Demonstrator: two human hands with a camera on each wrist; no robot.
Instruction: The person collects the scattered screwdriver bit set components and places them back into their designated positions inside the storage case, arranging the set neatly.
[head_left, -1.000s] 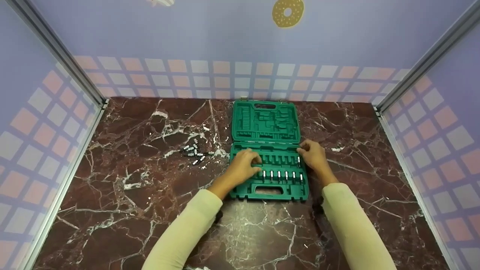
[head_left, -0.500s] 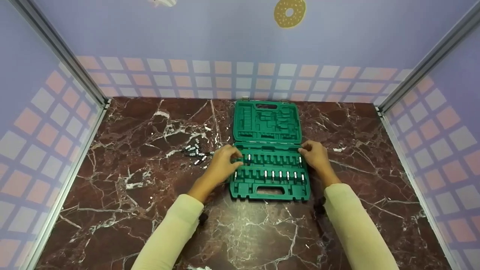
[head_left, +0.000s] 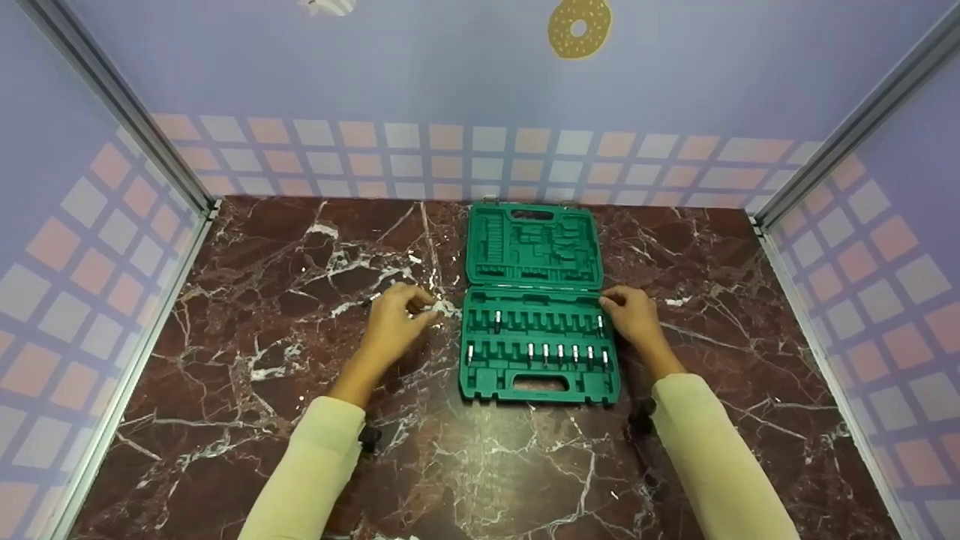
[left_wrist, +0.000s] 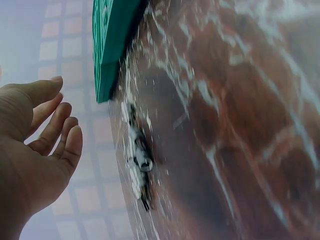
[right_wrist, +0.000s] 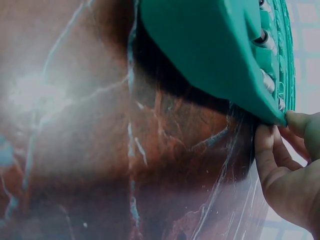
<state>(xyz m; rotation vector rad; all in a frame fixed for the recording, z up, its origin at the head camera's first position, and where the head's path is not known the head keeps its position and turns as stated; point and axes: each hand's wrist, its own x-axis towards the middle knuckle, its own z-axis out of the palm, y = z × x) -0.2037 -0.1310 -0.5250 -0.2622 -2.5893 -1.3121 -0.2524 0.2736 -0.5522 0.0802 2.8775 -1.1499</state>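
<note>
All the visible fingers (left_wrist: 75,142) of the left hand (head_left: 394,322) are loosely bent and released, with the thumb apart from them. This hand is held above the bench (head_left: 525,472), left of the green case and apart from it. Loose metal pieces (left_wrist: 140,155) lie clustered on the bench near it; the left hand hides most of them from the head view, and they are blurred in the left wrist view, so their number cannot be told. The right hand (head_left: 634,319) pinches the right edge of the green case (head_left: 487,377) near the hinge, its thumb on the rim and its fingers against the side. The case lies flat on the bench between the two hands, its moulded lid (head_left: 532,244) laid back toward the back wall. In its near half, the upper row holds two metal sockets (head_left: 497,322) set well apart, one toward each end; the lower row holds seven, one at the far left and six side by side toward the right. Pale yellow sleeves (head_left: 307,465) cover both forearms. The bench is dark red with pale marbled veins, and behind it the lilac back wall (head_left: 420,67) carries pink and white squares and a doughnut picture (head_left: 578,28).
</note>
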